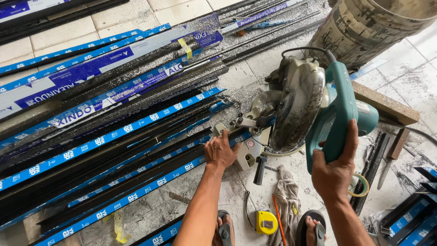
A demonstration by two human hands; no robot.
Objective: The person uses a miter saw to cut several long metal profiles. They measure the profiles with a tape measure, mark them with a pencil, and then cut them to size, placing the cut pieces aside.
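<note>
The mitre saw [296, 109] sits on the tiled floor [409, 77] at centre frame, blade guard lowered over a dark aluminium profile [136, 187] that runs out toward 8 o'clock. The right hand [334, 171] is closed around the teal saw handle [339, 114]; the left hand [221, 152] lies flat, fingers spread, pressing the profile down just at 9 o'clock of the blade. Principal hazard: the left hand is near the cut line — if the profile shifts, the fingers may be drawn in. Metal swarf [246, 86] covers the floor, so bare toes in sandals [225, 230] at 6 o'clock risk cuts. The rag [287, 196] beneath the saw could snag.
</note>
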